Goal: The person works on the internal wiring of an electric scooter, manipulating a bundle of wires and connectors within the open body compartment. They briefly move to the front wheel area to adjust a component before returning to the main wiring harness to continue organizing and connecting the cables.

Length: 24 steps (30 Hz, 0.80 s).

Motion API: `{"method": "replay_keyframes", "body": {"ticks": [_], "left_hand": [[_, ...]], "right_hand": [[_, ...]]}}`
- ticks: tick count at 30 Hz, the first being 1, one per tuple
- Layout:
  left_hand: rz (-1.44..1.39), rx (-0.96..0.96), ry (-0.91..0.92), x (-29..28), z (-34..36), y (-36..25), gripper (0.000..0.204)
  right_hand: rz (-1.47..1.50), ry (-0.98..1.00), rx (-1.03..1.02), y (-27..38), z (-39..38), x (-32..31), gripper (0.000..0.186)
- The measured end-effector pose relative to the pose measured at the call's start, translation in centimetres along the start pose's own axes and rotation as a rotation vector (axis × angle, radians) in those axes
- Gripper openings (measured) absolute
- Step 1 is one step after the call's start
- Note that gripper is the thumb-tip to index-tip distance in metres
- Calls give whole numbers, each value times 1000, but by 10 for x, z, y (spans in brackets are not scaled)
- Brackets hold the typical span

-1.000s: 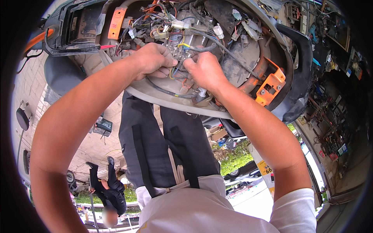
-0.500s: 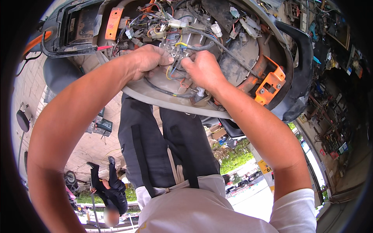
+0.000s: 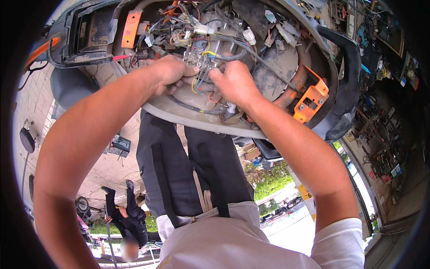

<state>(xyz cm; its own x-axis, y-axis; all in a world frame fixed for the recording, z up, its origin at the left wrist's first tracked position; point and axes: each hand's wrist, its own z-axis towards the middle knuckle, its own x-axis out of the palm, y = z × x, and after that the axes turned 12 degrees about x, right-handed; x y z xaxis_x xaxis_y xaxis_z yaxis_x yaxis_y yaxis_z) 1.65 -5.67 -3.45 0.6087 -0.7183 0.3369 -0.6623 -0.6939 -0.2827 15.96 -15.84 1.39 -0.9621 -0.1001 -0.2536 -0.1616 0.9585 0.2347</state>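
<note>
Inside the open body of a scooter (image 3: 188, 117), a metal terminal block (image 3: 195, 61) with several wires sits between my hands. My left hand (image 3: 169, 74) is closed, its thumb pressed to the block's near left edge. At the block's right side my right hand (image 3: 236, 81) pinches with thumb and forefinger; what lies between those fingertips is too small to make out. A yellow-sleeved cable (image 3: 209, 53) runs into the block from the far side. Blue and yellow wires hang below it, between the hands. Behind is a finned metal controller (image 3: 217, 41), partly covered by wires.
White plug connectors (image 3: 204, 28) and tangled wires crowd the far side. Orange brackets (image 3: 131, 29) (image 3: 312, 99) stand at the left and right ends of the body. A battery (image 3: 120, 145) rests on the paved ground at left. Another person (image 3: 127, 219) stands farther off.
My left thumb and fingers have shifted slightly left and down along the terminal block, showing more of its metal. My right hand stays almost in place.
</note>
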Motion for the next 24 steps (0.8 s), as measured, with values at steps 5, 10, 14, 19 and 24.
{"method": "replay_keyframes", "body": {"ticks": [5,10,14,19,24], "left_hand": [[9,-28,-34,4,0,-1,18],[-2,-76,10,-1,5,-3,22],[104,35,-72,2,6,2,23],[577,285,-59,6,-1,0,33],[801,468,-87,11,-5,-3,36]], "right_hand": [[-55,-80,-9,5,-3,0,27],[-91,-58,31,-10,11,0,29],[-105,-71,34,-5,4,-1,31],[-91,-73,-19,-17,14,0,32],[-120,-94,-46,-14,13,1,34]]}}
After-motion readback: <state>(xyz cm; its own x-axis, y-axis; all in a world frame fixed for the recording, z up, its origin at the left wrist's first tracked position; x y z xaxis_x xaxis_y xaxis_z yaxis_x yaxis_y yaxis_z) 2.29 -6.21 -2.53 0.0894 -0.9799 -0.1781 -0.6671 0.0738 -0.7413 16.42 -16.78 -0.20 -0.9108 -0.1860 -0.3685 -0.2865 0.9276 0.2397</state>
